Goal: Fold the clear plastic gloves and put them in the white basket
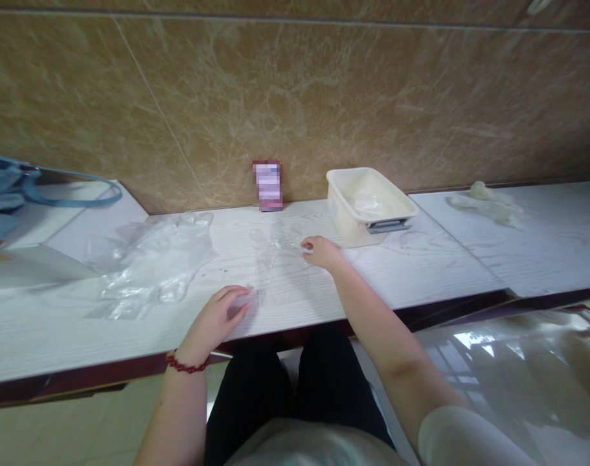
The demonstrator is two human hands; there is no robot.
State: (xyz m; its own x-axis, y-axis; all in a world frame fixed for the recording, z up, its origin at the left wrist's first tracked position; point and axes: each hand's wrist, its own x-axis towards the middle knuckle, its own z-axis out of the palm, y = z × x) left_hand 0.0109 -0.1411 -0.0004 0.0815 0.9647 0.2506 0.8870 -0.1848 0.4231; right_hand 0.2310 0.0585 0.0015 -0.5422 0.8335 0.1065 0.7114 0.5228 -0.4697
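Note:
A clear plastic glove point(271, 259) lies flat on the white wood-grain table point(421, 265) in front of me. My left hand point(220, 315), with a red bead bracelet on the wrist, pinches the glove's near end close to the table's front edge. My right hand point(320, 251) has its fingers curled and pinches the glove's far side. A heap of several more clear plastic gloves point(153, 262) lies to the left of my hands.
A cream plastic tub point(370, 202) stands at the back right with a grey clip at its front. A small purple box point(267, 185) leans on the brown marble wall. A blue bag point(13, 191) sits far left. Crumpled plastic point(486, 202) lies far right.

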